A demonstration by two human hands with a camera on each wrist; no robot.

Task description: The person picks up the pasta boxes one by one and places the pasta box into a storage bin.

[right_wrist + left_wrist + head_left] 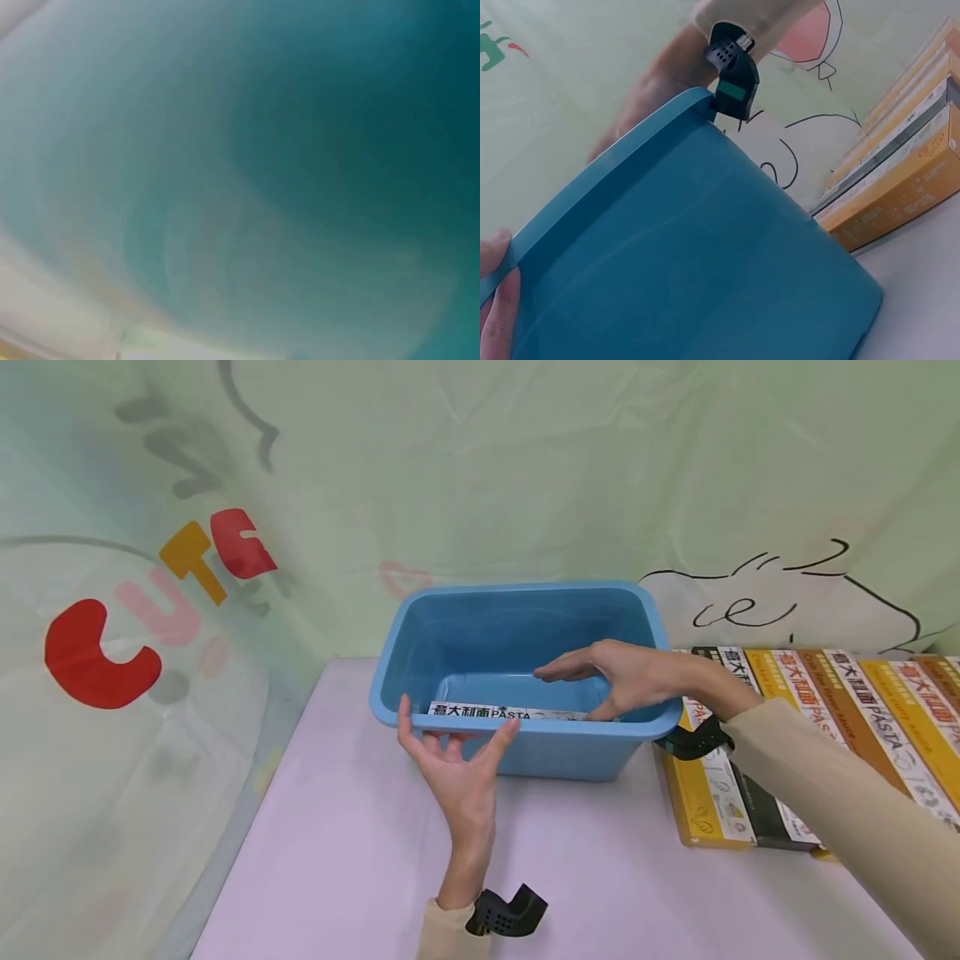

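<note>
A blue plastic bin [562,756] stands on the table. My left hand [461,777] grips its near rim, and in the left wrist view the thumb and fingers [502,311] pinch that rim from both sides. Inside lies a pasta box [480,711] along the near wall, its white printed side partly hidden by the rim. My right hand [630,672] reaches in over the right end, fingers extended and spread from the thumb, thumb tip right at the box's right part. Blurred blue bin wall [225,165] fills most of the right wrist view.
Several pasta boxes [862,735] in yellow, black and brown lie side by side on the table to the right, partly under the right forearm. A pale green printed curtain [525,477] hangs behind the bin and down the left side. The white tabletop [337,860] extends in front.
</note>
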